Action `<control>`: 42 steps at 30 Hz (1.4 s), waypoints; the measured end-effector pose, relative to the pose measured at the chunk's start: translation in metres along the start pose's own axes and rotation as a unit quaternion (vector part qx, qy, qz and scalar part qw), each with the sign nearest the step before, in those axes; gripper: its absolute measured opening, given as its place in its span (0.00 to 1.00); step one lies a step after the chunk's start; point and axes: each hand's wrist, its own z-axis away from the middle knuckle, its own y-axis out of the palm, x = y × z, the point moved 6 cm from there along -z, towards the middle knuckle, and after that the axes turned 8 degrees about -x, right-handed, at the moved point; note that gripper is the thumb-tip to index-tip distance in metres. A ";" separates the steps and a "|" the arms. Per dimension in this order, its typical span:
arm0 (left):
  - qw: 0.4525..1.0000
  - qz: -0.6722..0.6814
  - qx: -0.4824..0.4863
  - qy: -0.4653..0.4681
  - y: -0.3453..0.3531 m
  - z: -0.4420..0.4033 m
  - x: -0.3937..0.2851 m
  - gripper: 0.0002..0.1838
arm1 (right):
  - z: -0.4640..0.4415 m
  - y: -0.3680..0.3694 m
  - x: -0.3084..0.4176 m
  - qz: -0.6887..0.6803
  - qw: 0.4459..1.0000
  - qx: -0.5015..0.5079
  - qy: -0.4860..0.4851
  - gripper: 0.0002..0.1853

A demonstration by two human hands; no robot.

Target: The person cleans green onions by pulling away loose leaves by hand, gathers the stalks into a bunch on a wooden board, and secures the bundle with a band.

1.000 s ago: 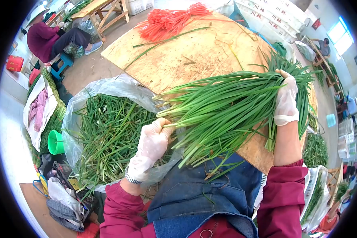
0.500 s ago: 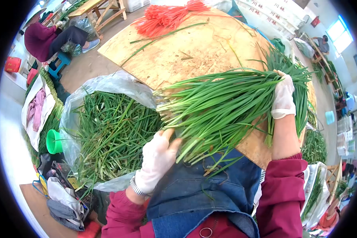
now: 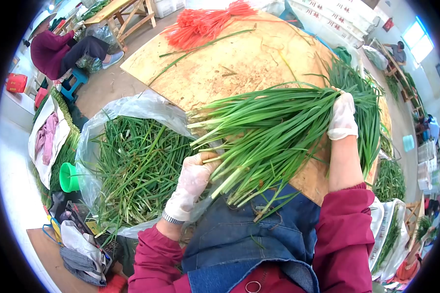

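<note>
Green stalks [image 3: 269, 132] lie in a loose bunch over the near edge of the worktop [image 3: 181, 80]. At the worktop's right side, the gloved right hand [image 3: 343, 117] has its fingers closed over their leafy part. Just off its left edge, the left hand [image 3: 191, 179], spread a moment ago, now pinches a pale stalk end, apparently singling it out. Red strips [image 3: 198, 27] lie at the worktop's far side; a plastic bag [image 3: 132, 106] of loose leaves [image 3: 142, 166] sits left of it.
</note>
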 end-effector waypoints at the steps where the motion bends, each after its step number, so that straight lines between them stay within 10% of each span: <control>1: 1.000 -0.008 -0.011 -0.009 -0.001 0.003 -0.005 0.13 | -0.002 -0.001 -0.001 0.001 1.000 0.002 -0.003 0.12; 6: 0.992 -0.096 -0.046 0.073 -0.008 -0.002 -0.015 0.20 | 0.019 0.007 0.007 0.021 0.999 0.029 -0.016 0.12; 14: 0.955 0.283 0.075 -0.040 0.026 -0.015 -0.013 0.16 | 0.026 0.013 0.010 0.019 0.988 0.144 -0.043 0.12; 23: 0.993 0.073 -0.094 0.001 -0.057 -0.003 -0.030 0.07 | 0.011 0.015 0.016 -0.003 0.983 0.169 -0.073 0.11; 30: 0.888 -0.256 -0.168 0.342 0.001 0.002 -0.056 0.11 | 0.001 0.002 0.019 0.006 0.990 0.130 -0.063 0.10; 37: 0.971 -0.109 -0.127 0.168 -0.062 0.006 -0.052 0.10 | -0.010 -0.010 0.023 0.005 0.996 0.086 -0.031 0.11; 38: 0.901 -0.224 -0.205 0.308 -0.099 0.010 -0.049 0.10 | -0.003 -0.009 0.026 0.007 0.997 0.073 -0.039 0.11; 40: 0.909 -0.059 -0.411 0.024 -0.177 0.030 -0.028 0.10 | 0.007 -0.009 0.031 0.007 0.997 0.059 -0.049 0.11; 42: 0.614 -0.606 -0.444 0.242 -0.206 0.035 -0.017 0.14 | 0.005 -0.013 0.032 0.014 0.997 0.054 -0.052 0.10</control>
